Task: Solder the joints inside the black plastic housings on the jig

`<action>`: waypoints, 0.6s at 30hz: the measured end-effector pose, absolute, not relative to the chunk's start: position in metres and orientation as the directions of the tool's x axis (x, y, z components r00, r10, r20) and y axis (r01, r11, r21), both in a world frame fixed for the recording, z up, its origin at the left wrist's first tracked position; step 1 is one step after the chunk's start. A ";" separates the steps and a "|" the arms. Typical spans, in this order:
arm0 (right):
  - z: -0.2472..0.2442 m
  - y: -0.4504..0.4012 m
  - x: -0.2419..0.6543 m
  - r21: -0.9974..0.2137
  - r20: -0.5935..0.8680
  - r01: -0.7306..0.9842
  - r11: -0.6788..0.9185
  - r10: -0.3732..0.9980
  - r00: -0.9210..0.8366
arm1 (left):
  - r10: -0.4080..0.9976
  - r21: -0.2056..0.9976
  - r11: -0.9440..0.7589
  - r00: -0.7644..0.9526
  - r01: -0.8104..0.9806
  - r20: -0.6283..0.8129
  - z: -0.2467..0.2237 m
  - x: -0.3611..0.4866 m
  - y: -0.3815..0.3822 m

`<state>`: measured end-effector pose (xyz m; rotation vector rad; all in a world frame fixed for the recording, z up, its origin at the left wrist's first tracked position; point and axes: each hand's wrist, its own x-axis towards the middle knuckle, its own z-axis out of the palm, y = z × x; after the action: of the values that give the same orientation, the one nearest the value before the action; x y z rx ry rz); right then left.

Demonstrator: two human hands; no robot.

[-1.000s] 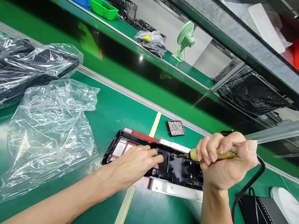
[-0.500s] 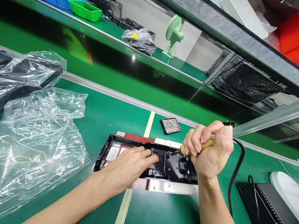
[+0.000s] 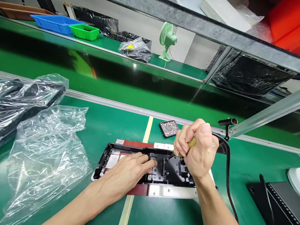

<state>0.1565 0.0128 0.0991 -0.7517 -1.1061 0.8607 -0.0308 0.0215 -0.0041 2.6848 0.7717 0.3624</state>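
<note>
A long black plastic housing (image 3: 175, 173) lies on a white and dark-red fixture (image 3: 172, 191), its inner side with ribs and posts facing up. My left hand (image 3: 134, 168) reaches over its left half, fingers stretched out and resting inside it; the thumb is hidden. In my right hand (image 3: 199, 148), closed in a fist, is a soldering iron with a yellow handle (image 3: 178, 153). Its thin tip points down and left at the inside of the housing, near a rib. Whether tip and plastic touch, I cannot tell. A black cable (image 3: 228, 175) runs from behind the fist.
Behind the fixture sits a small black tray of small metal parts (image 3: 169, 128). A metal tube holder (image 3: 228, 122) stands by the rail (image 3: 107, 102). Clear plastic bags (image 3: 50, 145) cover the left side. A black slotted panel (image 3: 281, 199) lies at right; a metal shelf (image 3: 197, 24) hangs above.
My right hand has turned more upright and shifted slightly left with the soldering iron. The left hand stays on the housing. The camera view has tilted, showing more of the holder and back bench.
</note>
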 end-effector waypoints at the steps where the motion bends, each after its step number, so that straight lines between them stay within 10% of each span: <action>1: 0.098 0.013 0.157 -0.855 0.437 -0.210 0.475 0.876 0.204 | 0.550 0.362 -0.801 0.824 0.476 0.133 -0.002 -0.031 0.021; 18: 0.089 0.010 0.164 -0.882 0.377 -0.271 0.385 0.922 0.084 | 0.524 0.147 -0.848 0.847 0.509 0.089 0.010 -0.033 0.012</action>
<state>0.1643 0.0100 0.0892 -0.7291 -1.1411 1.0199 -0.0326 0.0118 0.0095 2.9050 0.8161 0.1915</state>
